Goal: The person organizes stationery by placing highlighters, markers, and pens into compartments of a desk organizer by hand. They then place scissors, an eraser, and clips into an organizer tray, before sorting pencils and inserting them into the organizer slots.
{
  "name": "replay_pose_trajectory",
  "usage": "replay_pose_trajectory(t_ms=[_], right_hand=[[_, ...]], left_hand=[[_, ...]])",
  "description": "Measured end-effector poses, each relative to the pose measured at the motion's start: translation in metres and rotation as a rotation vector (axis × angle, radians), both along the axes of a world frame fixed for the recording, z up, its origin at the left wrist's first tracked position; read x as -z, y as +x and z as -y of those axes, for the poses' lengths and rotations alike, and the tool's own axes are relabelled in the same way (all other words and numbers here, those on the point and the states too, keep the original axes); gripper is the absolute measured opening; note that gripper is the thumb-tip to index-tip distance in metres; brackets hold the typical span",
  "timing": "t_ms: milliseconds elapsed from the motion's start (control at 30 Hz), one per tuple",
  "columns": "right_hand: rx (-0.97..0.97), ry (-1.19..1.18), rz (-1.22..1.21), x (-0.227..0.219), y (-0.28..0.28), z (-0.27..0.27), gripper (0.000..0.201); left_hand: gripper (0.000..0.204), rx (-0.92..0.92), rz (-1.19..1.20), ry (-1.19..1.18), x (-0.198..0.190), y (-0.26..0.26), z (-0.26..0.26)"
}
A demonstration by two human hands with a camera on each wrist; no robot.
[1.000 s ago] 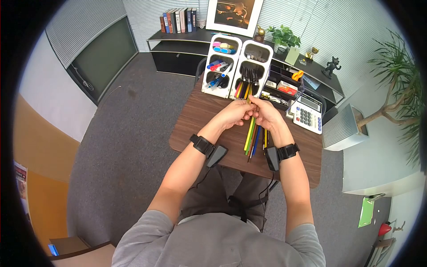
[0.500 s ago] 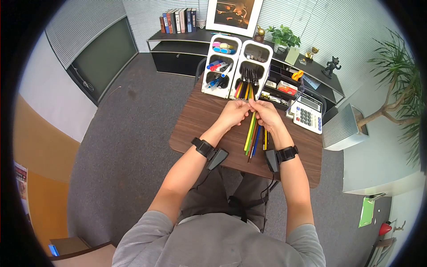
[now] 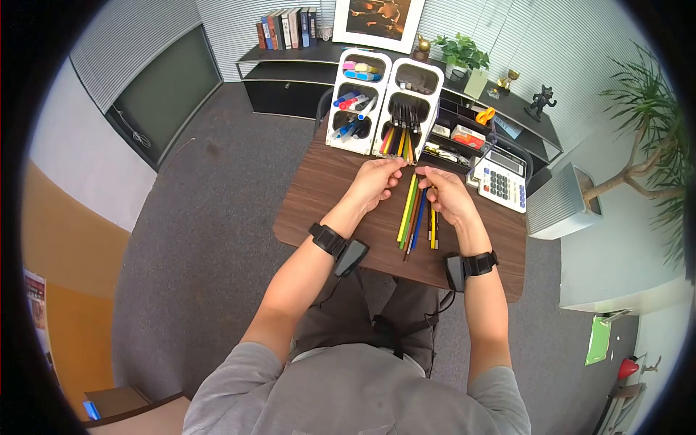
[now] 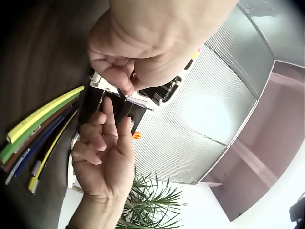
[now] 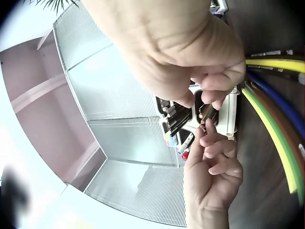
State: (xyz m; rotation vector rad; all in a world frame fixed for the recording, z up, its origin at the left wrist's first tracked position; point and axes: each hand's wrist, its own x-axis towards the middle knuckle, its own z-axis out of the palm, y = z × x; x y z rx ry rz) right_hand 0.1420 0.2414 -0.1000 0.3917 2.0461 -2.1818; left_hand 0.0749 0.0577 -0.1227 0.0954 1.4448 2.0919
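Note:
In the head view my left hand (image 3: 374,181) is at the front of the right-hand white organizer (image 3: 392,83). Its thumb and index finger pinch the end of a dark pencil (image 5: 204,127), seen in the right wrist view. Other colored pencils (image 3: 395,138) stand in the organizer's front compartment, beside these fingertips. My right hand (image 3: 451,196) is just to the right, its fingers loosely bent with nothing between them. Below the hands, several colored pencils (image 3: 408,217), yellow, green, brown and blue, lie on the brown table (image 3: 326,196).
A second white organizer (image 3: 349,87) with markers and pens stands on the left. To the right are a black desk organizer (image 3: 451,116) with orange-handled scissors (image 3: 485,116) and a calculator (image 3: 502,185). Behind the table runs a black shelf (image 3: 290,67) with books and a plant.
My right hand has let go at the pencil end and drawn back to the right. The left hand still pinches at the organizer, slightly to the left of before.

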Motion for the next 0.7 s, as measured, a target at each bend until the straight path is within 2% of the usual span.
replay_pose_trajectory(t_ms=[133, 233, 333, 367, 433, 467, 533, 567, 700], right_hand=[[-0.018, -0.013, -0.01, 0.0, 0.002, 0.001, 0.031], [-0.008, -0.008, -0.008, -0.001, 0.005, 0.0, 0.029], [0.079, 0.051, -0.071, 0.001, 0.01, -0.016, 0.028], [0.114, 0.209, -0.062, -0.002, 0.016, -0.019, 0.027], [0.162, 0.47, -0.106, 0.01, 0.026, -0.038, 0.026], [0.164, 0.47, -0.1, 0.014, 0.032, -0.039, 0.026], [0.119, 0.846, -0.141, 0.022, 0.047, -0.039, 0.031], [0.114, 0.946, -0.107, 0.014, 0.056, -0.027, 0.038], [0.132, 1.073, 0.028, 0.016, 0.066, 0.002, 0.04]], left_hand=[[0.016, 0.007, 0.036, 0.055, 0.002, 0.001, -0.001], [0.019, 0.015, 0.016, 0.008, 0.002, 0.002, -0.002], [0.025, 0.018, -0.041, -0.089, -0.001, 0.005, 0.002], [0.025, 0.02, -0.037, -0.09, -0.003, 0.007, 0.005], [0.037, 0.128, -0.328, -0.415, -0.004, 0.015, 0.011], [0.037, 0.132, -0.324, -0.414, 0.0, 0.022, 0.012], [0.05, 0.146, -0.891, -0.913, 0.011, 0.046, 0.014], [0.055, 0.147, -0.919, -1.032, 0.003, 0.064, 0.014], [0.061, 0.082, -1.048, -1.096, 0.011, 0.096, 0.001]])
